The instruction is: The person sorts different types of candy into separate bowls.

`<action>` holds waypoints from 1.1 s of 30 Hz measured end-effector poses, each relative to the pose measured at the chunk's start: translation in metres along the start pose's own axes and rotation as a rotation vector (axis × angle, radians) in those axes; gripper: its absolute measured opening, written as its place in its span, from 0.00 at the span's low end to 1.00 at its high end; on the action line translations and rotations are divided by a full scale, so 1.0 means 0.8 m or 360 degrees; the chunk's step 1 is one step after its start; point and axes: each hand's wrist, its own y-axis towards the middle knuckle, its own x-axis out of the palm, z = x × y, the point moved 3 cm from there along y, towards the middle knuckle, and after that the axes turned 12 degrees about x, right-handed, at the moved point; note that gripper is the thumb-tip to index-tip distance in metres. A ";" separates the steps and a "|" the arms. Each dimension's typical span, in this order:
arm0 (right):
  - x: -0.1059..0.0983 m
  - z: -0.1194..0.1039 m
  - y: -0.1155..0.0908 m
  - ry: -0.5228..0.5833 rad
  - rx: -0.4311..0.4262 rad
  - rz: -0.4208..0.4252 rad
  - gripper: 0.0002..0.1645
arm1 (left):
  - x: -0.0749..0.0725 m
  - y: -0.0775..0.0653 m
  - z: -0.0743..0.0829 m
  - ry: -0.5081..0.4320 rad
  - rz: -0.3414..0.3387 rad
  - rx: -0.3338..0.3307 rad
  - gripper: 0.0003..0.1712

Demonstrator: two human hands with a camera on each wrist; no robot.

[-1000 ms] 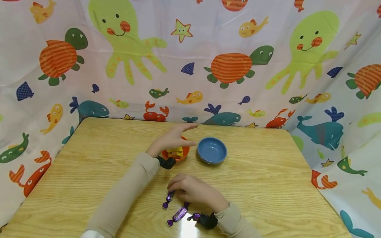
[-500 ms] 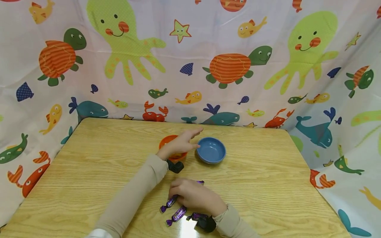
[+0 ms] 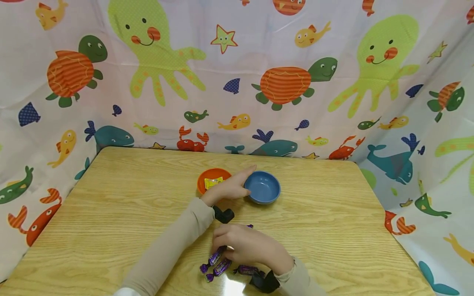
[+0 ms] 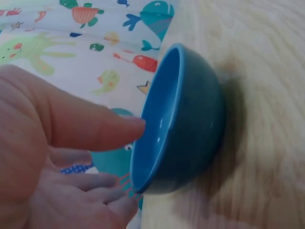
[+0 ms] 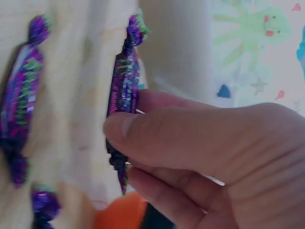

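A purple-wrapped twist candy (image 3: 216, 257) is pinched between the thumb and fingers of my right hand (image 3: 244, 245), low over the near part of the table; the right wrist view shows this candy (image 5: 123, 90) upright in the grip. My left hand (image 3: 230, 188) reaches to the blue bowl (image 3: 263, 187), its fingers extended and apart from the thumb. In the left wrist view the thumb (image 4: 95, 126) overlaps the rim of the blue bowl (image 4: 195, 129), and nothing is held. More purple candies lie around my right hand, one (image 3: 222, 267) right beside the held one.
Left of the blue bowl stands an orange bowl (image 3: 201, 182) with yellow-wrapped candies (image 3: 212, 182), partly behind my left hand. Another purple candy (image 3: 247, 270) lies by the right wrist's black camera (image 3: 264, 282). A sea-animal curtain (image 3: 237, 82) borders the wooden table (image 3: 326, 222).
My left hand has moved right from over the orange bowl to the blue bowl's left rim, uncovering yellow candies. My right hand has taken hold of a purple candy and shifted slightly right.
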 end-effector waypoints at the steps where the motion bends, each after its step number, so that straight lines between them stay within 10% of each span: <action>1: -0.003 -0.003 -0.002 0.0019 -0.0006 -0.0001 0.15 | 0.002 0.000 0.000 0.0003 -0.0007 -0.0016 0.48; 20: -0.050 -0.016 -0.029 0.0106 -0.0089 0.0153 0.13 | 0.037 -0.008 -0.001 -0.0052 0.0055 -0.0214 0.55; 33: -0.104 0.029 -0.051 0.0213 -0.0014 0.0479 0.16 | 0.040 -0.038 -0.015 -0.0429 0.0170 -0.0052 0.53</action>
